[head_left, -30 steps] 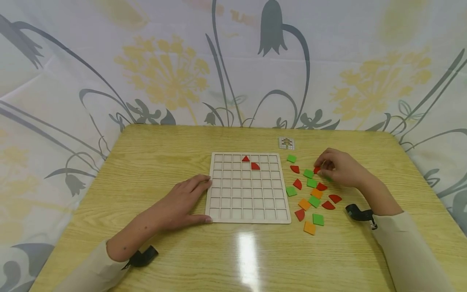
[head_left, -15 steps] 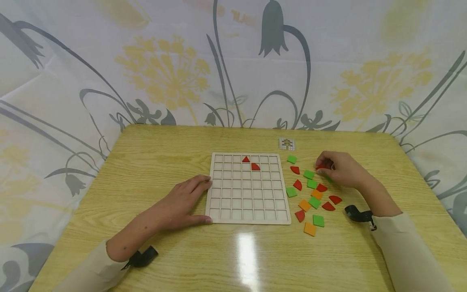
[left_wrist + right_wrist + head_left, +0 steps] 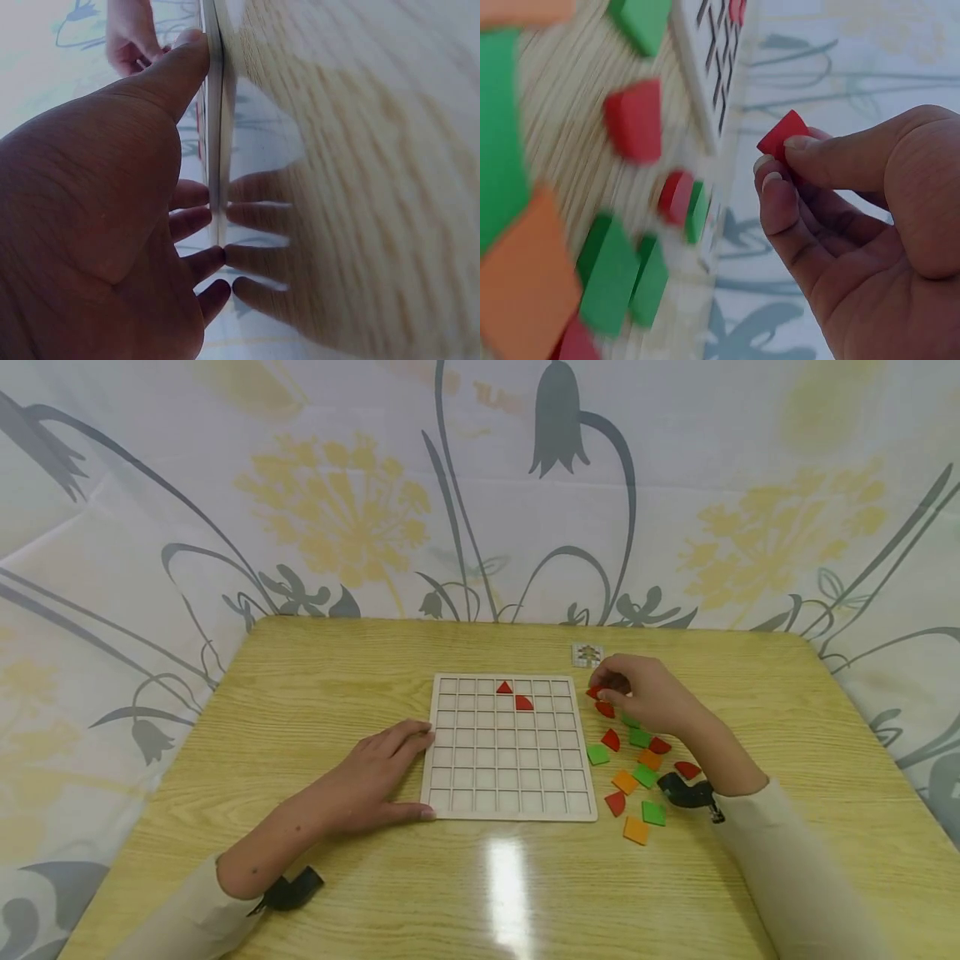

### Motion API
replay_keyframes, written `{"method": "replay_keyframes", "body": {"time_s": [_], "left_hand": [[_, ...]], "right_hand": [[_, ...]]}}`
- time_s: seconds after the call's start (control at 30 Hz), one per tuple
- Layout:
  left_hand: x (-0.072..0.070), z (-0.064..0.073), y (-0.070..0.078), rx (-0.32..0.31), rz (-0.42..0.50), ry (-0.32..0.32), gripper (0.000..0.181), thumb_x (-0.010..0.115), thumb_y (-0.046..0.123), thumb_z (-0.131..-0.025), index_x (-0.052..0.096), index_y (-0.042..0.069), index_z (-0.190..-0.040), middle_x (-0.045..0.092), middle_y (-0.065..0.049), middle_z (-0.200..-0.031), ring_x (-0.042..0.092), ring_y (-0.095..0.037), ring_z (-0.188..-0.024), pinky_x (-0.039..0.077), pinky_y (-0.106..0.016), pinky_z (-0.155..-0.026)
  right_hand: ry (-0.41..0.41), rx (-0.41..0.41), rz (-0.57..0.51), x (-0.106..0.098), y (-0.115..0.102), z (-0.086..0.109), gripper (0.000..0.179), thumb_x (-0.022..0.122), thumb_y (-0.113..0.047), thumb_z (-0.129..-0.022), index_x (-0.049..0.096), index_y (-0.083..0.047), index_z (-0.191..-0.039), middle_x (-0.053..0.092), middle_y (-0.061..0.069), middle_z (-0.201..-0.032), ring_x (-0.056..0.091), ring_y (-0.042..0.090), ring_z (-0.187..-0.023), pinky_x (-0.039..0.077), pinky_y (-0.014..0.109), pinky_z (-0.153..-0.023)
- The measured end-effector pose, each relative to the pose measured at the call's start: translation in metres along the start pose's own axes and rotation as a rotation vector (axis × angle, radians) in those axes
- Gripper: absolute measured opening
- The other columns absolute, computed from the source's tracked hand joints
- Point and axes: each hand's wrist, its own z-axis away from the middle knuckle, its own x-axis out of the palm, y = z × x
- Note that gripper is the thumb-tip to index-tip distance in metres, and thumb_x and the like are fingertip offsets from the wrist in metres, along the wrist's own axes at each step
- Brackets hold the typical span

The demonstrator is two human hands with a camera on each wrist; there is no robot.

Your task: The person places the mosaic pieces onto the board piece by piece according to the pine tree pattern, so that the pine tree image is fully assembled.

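Red piece (image 3: 784,129), outline partly covered by my thumb, is pinched between the thumb and fingertips of my right hand (image 3: 643,692), right of centre in the frame. It is just outside the upper right corner of the pale grid board (image 3: 487,738). In the right wrist view it appears clear of the tabletop (image 3: 330,668).

Risk one: only part of the piece is gripped. Loose or uneven thumb pressure could turn it or let it fall.

Risk two: a loose red quarter-circle (image 3: 604,711) lies just beside my thumb, and a green square (image 3: 630,720) is partly hidden under the hand. A low wrist could drag either.

Risk three: my left hand (image 3: 375,777) grasps nothing; its fingers lie extended against the board's left edge, thumb at the lower left corner. A sideways push there could shift the board and jolt the red triangle (image 3: 505,688) and placed quarter-circle (image 3: 524,703) in its upper rows.

Risk four: the small printed card (image 3: 584,655), upper right of centre, sits near my fingers; a wide reach could nudge it.
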Motion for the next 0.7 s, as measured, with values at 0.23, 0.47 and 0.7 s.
{"method": "replay_keyframes", "body": {"time_s": [0.23, 0.47, 0.7], "left_hand": [[-0.001, 0.001, 0.001, -0.003, 0.005, -0.007, 0.099, 0.071, 0.065, -0.094, 0.035, 0.005, -0.164, 0.032, -0.011, -0.167, 0.035, -0.033, -0.154, 0.036, -0.062, -0.118], [-0.001, 0.001, 0.001, -0.002, 0.003, -0.005, 0.099, 0.071, 0.065, -0.094, 0.035, 0.004, -0.164, 0.032, -0.011, -0.168, 0.035, -0.033, -0.154, 0.036, -0.062, -0.118], [-0.002, 0.001, 0.001, -0.009, 0.007, -0.011, 0.099, 0.071, 0.065, -0.094, 0.035, 0.004, -0.164, 0.032, -0.011, -0.168, 0.035, -0.033, -0.154, 0.036, -0.062, -0.118]], "right_hand": [[-0.015, -0.039, -0.042, 0.022, -0.02, -0.025, 0.013, 0.068, 0.002, -0.1, 0.075, -0.007, -0.104, 0.071, 0.005, -0.1, 0.066, 0.02, -0.088, 0.056, 0.035, -0.078], [-0.025, -0.055, -0.05, 0.038, -0.042, -0.044, 0.014, 0.066, 0.003, -0.1, 0.076, -0.005, -0.105, 0.072, 0.006, -0.099, 0.064, 0.021, -0.084, 0.054, 0.04, -0.077], [-0.022, -0.053, -0.076, 0.054, -0.06, -0.059, 0.02, 0.06, 0.004, -0.101, 0.078, -0.004, -0.105, 0.073, 0.009, -0.101, 0.064, 0.021, -0.085, 0.053, 0.04, -0.079]]}}
